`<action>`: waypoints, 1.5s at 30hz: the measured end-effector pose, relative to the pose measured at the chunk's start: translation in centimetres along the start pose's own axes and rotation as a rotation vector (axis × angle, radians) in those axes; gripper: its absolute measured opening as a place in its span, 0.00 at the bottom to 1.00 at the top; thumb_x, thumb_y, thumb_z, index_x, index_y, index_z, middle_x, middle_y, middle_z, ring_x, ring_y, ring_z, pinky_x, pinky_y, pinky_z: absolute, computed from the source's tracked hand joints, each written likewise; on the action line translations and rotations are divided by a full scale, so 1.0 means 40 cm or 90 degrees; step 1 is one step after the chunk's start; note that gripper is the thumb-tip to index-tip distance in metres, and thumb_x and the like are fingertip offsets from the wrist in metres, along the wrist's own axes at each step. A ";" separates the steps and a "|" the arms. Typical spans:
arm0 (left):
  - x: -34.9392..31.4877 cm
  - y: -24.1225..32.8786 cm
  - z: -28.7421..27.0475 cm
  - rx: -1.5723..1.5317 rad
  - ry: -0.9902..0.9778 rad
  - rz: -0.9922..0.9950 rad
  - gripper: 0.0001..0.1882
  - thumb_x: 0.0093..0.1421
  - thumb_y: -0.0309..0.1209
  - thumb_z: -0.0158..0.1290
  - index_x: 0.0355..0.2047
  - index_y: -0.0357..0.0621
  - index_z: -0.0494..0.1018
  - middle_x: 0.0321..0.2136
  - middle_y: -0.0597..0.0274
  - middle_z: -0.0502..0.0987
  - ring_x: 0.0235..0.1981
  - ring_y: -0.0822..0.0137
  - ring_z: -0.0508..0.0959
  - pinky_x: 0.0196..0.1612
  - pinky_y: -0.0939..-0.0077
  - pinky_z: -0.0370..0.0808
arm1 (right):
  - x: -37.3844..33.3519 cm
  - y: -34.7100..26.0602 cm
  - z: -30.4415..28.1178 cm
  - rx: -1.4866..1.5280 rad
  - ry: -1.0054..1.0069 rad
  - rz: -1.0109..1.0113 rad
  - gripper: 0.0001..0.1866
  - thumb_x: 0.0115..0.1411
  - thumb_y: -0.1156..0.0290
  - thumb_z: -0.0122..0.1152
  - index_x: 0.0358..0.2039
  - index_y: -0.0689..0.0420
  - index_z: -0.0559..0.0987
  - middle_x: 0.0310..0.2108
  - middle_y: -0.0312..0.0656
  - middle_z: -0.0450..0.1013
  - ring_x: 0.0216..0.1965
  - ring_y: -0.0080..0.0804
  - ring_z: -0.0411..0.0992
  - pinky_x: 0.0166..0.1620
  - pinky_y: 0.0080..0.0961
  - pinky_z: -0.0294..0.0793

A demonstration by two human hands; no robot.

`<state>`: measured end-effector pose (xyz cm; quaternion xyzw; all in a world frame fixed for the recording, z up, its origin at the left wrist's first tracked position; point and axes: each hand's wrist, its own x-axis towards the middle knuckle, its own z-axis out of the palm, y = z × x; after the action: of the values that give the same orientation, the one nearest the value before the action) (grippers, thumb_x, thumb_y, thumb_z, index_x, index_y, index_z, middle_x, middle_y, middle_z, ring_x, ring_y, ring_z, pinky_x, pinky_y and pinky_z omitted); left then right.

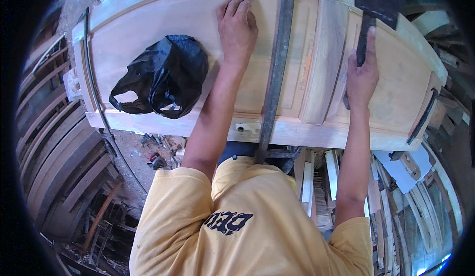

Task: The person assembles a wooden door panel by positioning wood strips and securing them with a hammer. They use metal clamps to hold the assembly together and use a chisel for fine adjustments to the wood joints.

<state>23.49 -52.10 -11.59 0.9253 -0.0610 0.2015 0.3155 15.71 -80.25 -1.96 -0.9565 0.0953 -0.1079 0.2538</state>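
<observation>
A pale wooden panelled door (282, 43) lies flat in front of me. My right hand (362, 80) grips the handle of a dark mallet (377, 4), the index finger stretched along it; the broad block head points away from me over the far right of the door. Over the door's far edge rail, my left hand (237, 31) has its fingers bent and drawn together; whatever may be between the fingertips is hidden. A crumpled black plastic bag (170, 75) rests on the door left of my left forearm. A long metal bar clamp (278, 63) crosses the door between my hands.
Another dark clamp bar (89, 68) crosses the door's left end, and a black one (423, 116) lies across its right end. Stacked curved timber (59, 152) stands at left. Wood strips (391, 211) lean at right. A red and black power tool (156, 160) lies on the floor.
</observation>
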 end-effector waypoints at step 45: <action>-0.451 0.250 -0.333 -0.407 -0.091 -0.337 0.10 0.66 0.24 0.56 0.45 0.43 0.82 0.37 0.56 0.81 0.36 0.63 0.78 0.36 0.69 0.74 | -0.025 0.043 -0.089 -0.051 -0.106 -0.019 0.44 0.66 0.72 0.62 0.78 0.30 0.58 0.30 0.46 0.79 0.22 0.32 0.73 0.32 0.35 0.77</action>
<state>0.20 -52.19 -3.82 0.7761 0.0978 0.0193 0.6226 13.64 -83.12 0.04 -0.9729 0.0639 -0.0276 0.2206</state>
